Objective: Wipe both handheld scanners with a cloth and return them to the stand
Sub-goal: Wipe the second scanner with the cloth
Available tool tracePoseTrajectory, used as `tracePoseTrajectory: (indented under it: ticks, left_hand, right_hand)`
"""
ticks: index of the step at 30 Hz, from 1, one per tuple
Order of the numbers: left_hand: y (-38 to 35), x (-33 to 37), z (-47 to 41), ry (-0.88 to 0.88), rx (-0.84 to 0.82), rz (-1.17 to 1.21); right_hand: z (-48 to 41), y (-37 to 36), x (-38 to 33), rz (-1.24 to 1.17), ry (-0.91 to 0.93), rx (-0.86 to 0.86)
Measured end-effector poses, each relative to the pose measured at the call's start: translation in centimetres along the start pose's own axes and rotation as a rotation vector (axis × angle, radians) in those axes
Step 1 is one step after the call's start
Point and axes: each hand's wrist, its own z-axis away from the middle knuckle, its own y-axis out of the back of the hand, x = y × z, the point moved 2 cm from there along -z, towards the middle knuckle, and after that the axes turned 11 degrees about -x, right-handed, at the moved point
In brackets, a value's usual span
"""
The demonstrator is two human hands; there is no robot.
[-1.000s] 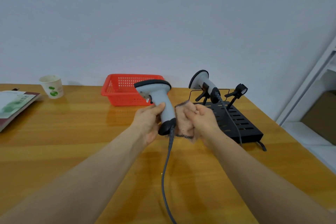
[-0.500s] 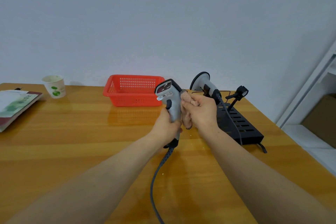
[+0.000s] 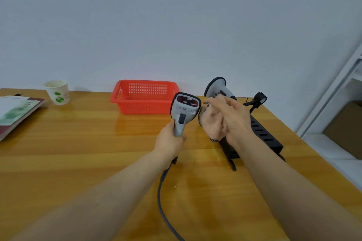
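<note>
Holding one scanner (image 3: pixel 185 111) upright above the surface (image 3: pixel 78 152), toward the far edge, just left of the stand (image 3: pixel 263 135). So the left grip (image 3: pixel 172 143) is wrapped round the handle and the right grip (image 3: pixel 233 119) clutches the bunched cloth (image 3: pixel 210 125) just beside the head. Handle down, long axis near vertical, window facing me. My worry: the cable (image 3: pixel 161 201) trailing toward the near edge could snag and tug it loose, or knock the other scanner (image 3: pixel 216 86) off the stand
</note>
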Motion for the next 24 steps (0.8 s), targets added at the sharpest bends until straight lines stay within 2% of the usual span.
tracePoseTrajectory:
  ticks: [3, 8, 13, 17, 20, 24]
  left_hand:
    - [0.3, -0.5, -0.2, 0.084, 0.022, 0.039]
    - [-0.2, -0.4, -0.2, 0.1, 0.01, 0.128]
    - [-0.4, -0.5, -0.3, 0.069, 0.036, 0.109]
    - [-0.5, -0.4, -0.2, 0.037, 0.076, 0.102]
    - [-0.6, -0.4, -0.1, 0.009, 0.081, 0.089]
    - [-0.9, -0.7, 0.0, -0.032, 0.072, 0.054]
  right_hand:
    - [0.0, 0.7, -0.6, 0.003, 0.047, 0.007]
    - [0.5, 0.9, -1.1, 0.287, 0.22, -0.036]
    - [0.9, 0.6, -0.3, 0.531, 0.353, -0.088]
    - [1.0, 0.7, 0.5, 0.706, 0.384, -0.155]
    - [1.1, 0.5, 0.7, 0.831, 0.402, -0.123]
    - [1.0, 0.1, 0.7, 0.849, 0.4, -0.082]
